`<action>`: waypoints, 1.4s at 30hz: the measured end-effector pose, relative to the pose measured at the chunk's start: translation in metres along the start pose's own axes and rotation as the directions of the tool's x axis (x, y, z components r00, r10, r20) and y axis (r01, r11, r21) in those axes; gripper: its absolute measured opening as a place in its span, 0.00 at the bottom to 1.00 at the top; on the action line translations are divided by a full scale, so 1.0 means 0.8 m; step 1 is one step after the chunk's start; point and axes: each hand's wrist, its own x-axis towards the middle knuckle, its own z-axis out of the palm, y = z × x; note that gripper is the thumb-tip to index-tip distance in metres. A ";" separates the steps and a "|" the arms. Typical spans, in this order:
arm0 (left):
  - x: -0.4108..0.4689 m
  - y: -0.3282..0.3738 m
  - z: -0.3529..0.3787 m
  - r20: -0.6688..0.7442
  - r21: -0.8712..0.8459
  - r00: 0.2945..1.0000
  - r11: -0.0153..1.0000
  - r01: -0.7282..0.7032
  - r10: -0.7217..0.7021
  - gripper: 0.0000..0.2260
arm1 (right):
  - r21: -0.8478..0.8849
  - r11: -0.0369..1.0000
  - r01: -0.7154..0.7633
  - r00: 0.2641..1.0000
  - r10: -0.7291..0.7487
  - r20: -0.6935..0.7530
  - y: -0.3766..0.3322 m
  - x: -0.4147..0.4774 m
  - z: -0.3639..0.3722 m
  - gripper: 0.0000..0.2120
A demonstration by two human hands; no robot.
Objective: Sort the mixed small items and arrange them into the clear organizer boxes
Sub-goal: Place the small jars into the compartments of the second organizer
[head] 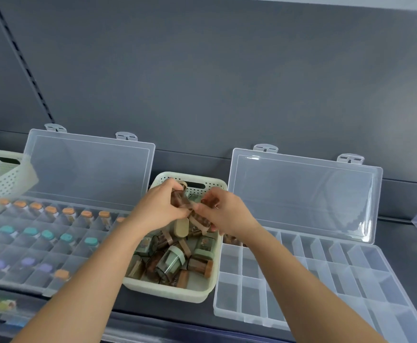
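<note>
The left grip point(157, 206) is closed round a brown bottle point(177, 195) with a cork top. The right grip point(227, 214) is just beside it, its fingers curled on a second brown bottle point(200, 220), though the blur hides how exactly. Both bottles are held over the pale basket point(167, 292), where many more small bottles, brown and green, lie mixed. I judge the step to be picking and separating one kind. The right organizer box point(301, 268) stands just beside the basket, its lid open, and the compartments in view look empty. The next move probably needs each bottle carried there and set into one compartment. The left organizer box point(41, 243) already holds rows of capped vials.
</note>
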 end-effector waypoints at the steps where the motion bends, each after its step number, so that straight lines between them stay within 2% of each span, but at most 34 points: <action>1: -0.001 0.006 0.002 -0.006 -0.065 1.000 0.998 -0.003 0.003 0.24 | 0.110 0.994 -0.023 1.000 0.024 -0.008 0.003 -0.003 -0.005 0.08; 5: -0.001 0.031 0.013 0.044 -0.172 0.997 0.983 -0.056 0.065 0.23 | 0.334 0.939 -0.084 0.994 0.100 -0.032 0.017 -0.018 -0.032 0.05; 9: 0.001 0.053 0.027 0.092 -0.259 0.989 0.962 -0.090 0.117 0.20 | 0.483 0.865 -0.134 0.990 0.101 0.094 0.039 -0.043 -0.065 0.20; 11: 0.000 0.068 0.041 0.097 -0.291 0.985 0.951 -0.108 0.142 0.20 | 0.481 0.873 -0.085 0.996 0.071 0.048 0.049 -0.056 -0.081 0.23; 15: -0.002 0.102 0.073 0.161 -0.315 0.970 0.941 -0.122 0.180 0.19 | 0.226 0.974 -0.032 0.984 0.070 -0.165 0.071 -0.076 -0.107 0.23; 21: -0.002 0.142 0.115 0.307 -0.112 0.919 0.968 -0.224 0.248 0.18 | -0.011 0.996 -0.086 0.919 0.075 -0.387 0.116 -0.104 -0.132 0.20; 24: -0.007 0.154 0.131 0.360 -0.002 0.889 0.953 -0.304 0.285 0.22 | -0.114 0.990 -0.081 0.921 0.031 -0.388 0.131 -0.113 -0.133 0.22; 27: -0.014 0.159 0.142 0.307 0.123 0.889 0.913 -0.390 0.339 0.25 | -0.179 0.979 -0.098 0.934 0.028 -0.355 0.141 -0.118 -0.130 0.25; 31: -0.017 0.159 0.155 0.194 0.173 0.919 0.910 -0.376 0.343 0.20 | -0.284 0.954 -0.096 0.953 0.005 -0.302 0.152 -0.118 -0.123 0.20; 37: -0.014 0.156 0.164 0.157 0.218 0.922 0.898 -0.381 0.354 0.20 | -0.372 0.921 -0.119 0.977 0.041 -0.211 0.162 -0.110 -0.118 0.20; 42: -0.009 0.150 0.162 0.175 0.353 0.903 0.831 -0.430 0.392 0.22 | -0.373 0.919 -0.126 0.983 0.064 -0.174 0.167 -0.105 -0.116 0.15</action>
